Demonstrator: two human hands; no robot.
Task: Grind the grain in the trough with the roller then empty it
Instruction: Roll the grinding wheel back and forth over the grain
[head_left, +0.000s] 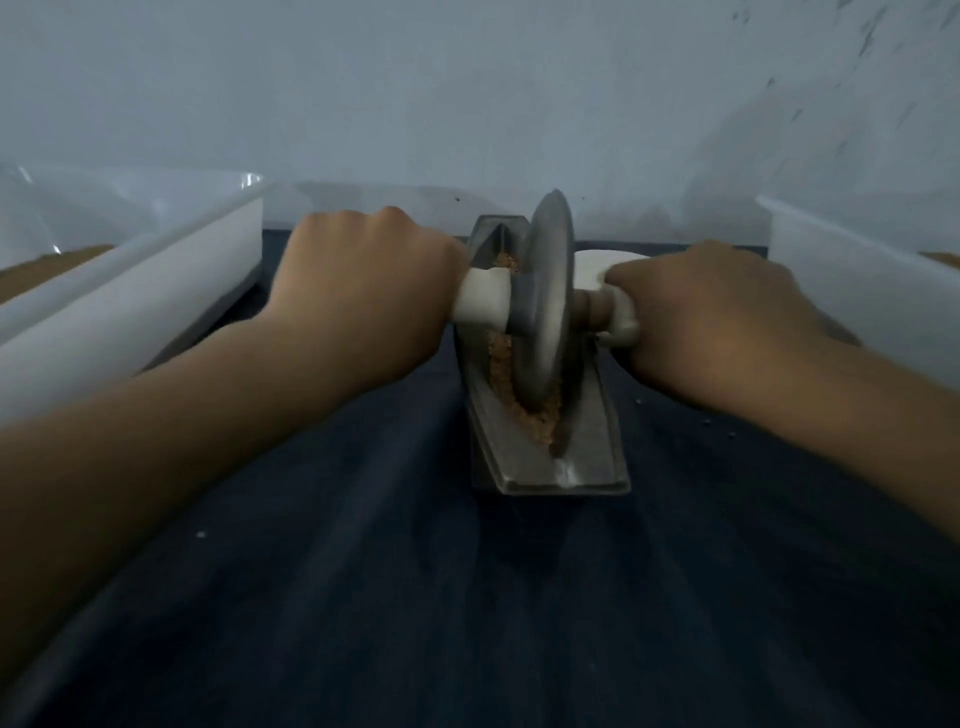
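Both fists are wrapped round the roller's white handles: the left hand (358, 280) on one side, the right hand (711, 312) on the other, equally near. Between them the roller (545, 306) stands upright on edge in the trough (592, 431), whose long axis runs straight away from the person, so I'd judge each stroke goes along that groove. Coarse tan grain (535, 415) lies round the disc's foot, still gritty.

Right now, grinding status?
Holding white handles: left grip, right grip. Grey metal disc roller upright in grey metal trough, brown grain inside. Nothing blocking.
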